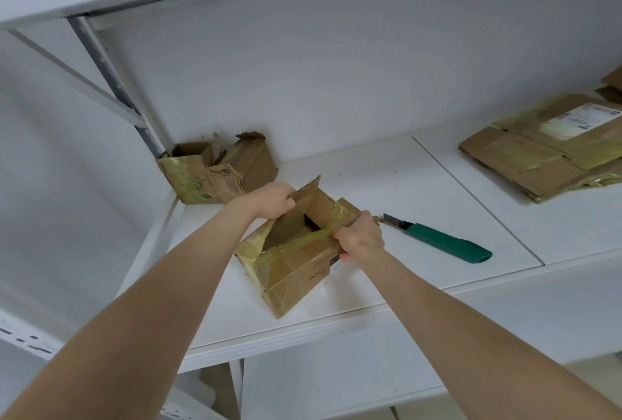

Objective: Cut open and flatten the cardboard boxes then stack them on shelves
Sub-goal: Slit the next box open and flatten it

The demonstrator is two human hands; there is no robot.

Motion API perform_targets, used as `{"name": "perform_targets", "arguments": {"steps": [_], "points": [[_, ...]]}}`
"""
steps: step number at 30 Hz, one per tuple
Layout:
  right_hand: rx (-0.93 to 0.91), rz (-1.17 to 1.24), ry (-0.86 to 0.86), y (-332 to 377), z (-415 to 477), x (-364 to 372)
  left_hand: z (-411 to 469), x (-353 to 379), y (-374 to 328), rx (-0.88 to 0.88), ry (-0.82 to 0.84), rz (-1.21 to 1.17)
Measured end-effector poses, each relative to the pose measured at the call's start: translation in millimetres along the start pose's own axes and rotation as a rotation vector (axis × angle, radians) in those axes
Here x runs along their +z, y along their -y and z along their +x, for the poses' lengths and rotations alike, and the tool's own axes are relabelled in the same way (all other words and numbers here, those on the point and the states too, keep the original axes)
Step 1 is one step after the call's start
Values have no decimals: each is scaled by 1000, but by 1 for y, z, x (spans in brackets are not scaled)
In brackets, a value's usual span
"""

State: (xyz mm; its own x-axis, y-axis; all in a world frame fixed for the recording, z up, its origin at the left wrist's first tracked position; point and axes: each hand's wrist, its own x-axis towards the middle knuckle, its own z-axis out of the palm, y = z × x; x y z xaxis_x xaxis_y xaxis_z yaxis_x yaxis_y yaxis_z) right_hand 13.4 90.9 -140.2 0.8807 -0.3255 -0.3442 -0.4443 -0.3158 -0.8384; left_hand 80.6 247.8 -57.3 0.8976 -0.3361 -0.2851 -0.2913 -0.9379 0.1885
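Your left hand [273,200] grips the far flap of the taped box [296,261]; your right hand [361,238] pinches the near-right flap edge beside the tape strip. The box sits at the front of the white shelf [370,180], top open. It looks light and thin-walled: flaps will bend, but the tape likely stretches rather than tears. Hold at flap roots near corners, not tips. The utility knife [444,239] lies just right, blade out. The flattened stack [538,153] is far right.

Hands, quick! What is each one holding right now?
Left hand: closed, gripping an open flap of the taped cardboard box.
Right hand: closed, gripping the opposite, taped side of the same box.
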Motion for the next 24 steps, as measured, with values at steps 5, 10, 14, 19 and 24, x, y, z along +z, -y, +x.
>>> {"name": "perform_targets", "arguments": {"steps": [5, 10, 14, 19, 24], "points": [[6, 28, -3, -2, -2, -1, -5, -7, 14, -11, 22, -241], [-21, 52, 9, -1, -6, -4, -6, -1, 6, -6, -109, -105], [-182, -166, -92, -2, -8, -25, -1, 14, -15, 0, -311, 83], [-320, -733, -310, -28, 1, -81, 8, 18, -49, -13, -337, 81], [-217, -951, -191, -70, 14, -112, 24, 30, -69, -43, -293, 15]]}}
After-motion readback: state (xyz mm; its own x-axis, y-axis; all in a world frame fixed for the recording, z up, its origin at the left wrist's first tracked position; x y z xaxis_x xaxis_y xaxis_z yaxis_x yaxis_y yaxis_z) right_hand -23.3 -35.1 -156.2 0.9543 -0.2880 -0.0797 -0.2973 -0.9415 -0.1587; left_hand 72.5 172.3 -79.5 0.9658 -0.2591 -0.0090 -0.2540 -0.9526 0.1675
